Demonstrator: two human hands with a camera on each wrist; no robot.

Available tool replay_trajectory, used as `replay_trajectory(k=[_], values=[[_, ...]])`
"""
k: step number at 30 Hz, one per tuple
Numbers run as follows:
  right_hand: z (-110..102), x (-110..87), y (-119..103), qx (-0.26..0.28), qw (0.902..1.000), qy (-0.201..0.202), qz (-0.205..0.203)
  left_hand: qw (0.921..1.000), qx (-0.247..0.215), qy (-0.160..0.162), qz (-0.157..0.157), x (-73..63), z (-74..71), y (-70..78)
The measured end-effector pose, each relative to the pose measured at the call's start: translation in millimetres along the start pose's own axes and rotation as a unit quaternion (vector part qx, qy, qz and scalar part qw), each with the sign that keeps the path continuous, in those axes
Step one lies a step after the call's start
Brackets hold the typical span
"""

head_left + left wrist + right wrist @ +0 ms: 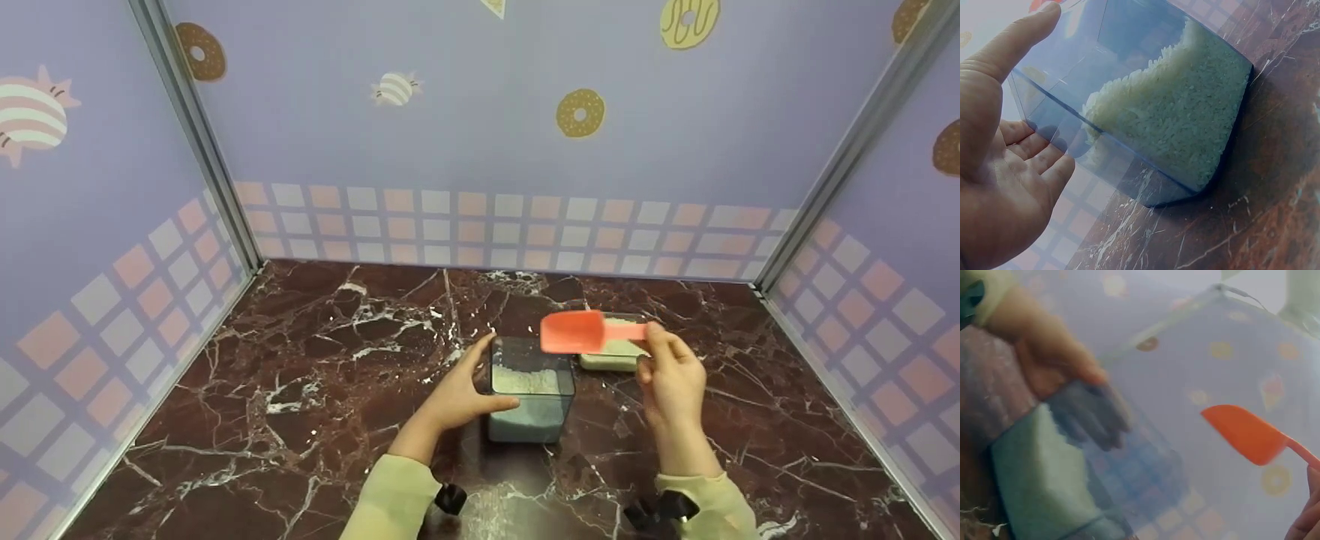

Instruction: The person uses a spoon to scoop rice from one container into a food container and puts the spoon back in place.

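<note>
A clear, bluish square container (529, 420), partly filled with white rice (1185, 107), stands upright on the tabletop. My left hand (466, 388) grips it from the left, thumb on the near side and fingers along another wall. In the left wrist view the rice slopes up against one wall. My right hand (675, 371) pinches the handle of an orange scoop (574, 332), holding it in the air above the container's far right side. No rice shows on the scoop (1247, 433). Behind it sits a low clear box (611, 363) with pale contents, partly covered by the scoop.
The dark red marble-patterned table (300, 465) has small white specks scattered left of and behind the container. Purple panels (465, 142) with sweets and checks enclose the back and both sides, joined by metal corner posts (199, 135).
</note>
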State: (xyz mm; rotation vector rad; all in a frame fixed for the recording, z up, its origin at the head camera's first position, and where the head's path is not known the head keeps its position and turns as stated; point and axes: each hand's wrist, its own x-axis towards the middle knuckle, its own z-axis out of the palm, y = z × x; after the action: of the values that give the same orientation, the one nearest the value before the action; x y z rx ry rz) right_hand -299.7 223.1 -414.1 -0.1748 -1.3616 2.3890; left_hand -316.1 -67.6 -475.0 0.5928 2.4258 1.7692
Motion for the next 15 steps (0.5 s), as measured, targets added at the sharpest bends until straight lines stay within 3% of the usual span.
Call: replay_trajectory(k=[2,3,6,8,11,13,15], values=[[8,-9.9,5,-0.077,0.9948,-0.010,-0.065,1.0000,-0.001,0.002,0.002,0.0,0.1,0.5],[11,-14.6,8,-0.120,0.9876,-0.015,-0.100,1.0000,-0.003,0.003,0.003,0.1,0.1,0.6],[17,-27.6,17,-0.243,0.9458,-0.051,-0.210,1.0000,0.002,0.002,0.000,-0.1,0.3,0.7],[20,-34.1,24,-0.307,0.9011,-0.086,-0.294,0.9999,0.012,0.002,-0.001,-0.3,0.4,0.9],[22,-39.9,33,-0.376,0.8206,-0.138,-0.408,0.9997,0.024,0.005,0.001,-0.3,0.5,1.0],[23,-42.2,39,-0.415,0.7634,-0.161,-0.468,0.9994,0.034,0.009,0.002,-0.5,0.5,1.3],[23,-44.2,45,-0.451,0.7154,-0.176,-0.504,0.9991,0.040,0.012,0.002,-0.6,0.5,1.1]])
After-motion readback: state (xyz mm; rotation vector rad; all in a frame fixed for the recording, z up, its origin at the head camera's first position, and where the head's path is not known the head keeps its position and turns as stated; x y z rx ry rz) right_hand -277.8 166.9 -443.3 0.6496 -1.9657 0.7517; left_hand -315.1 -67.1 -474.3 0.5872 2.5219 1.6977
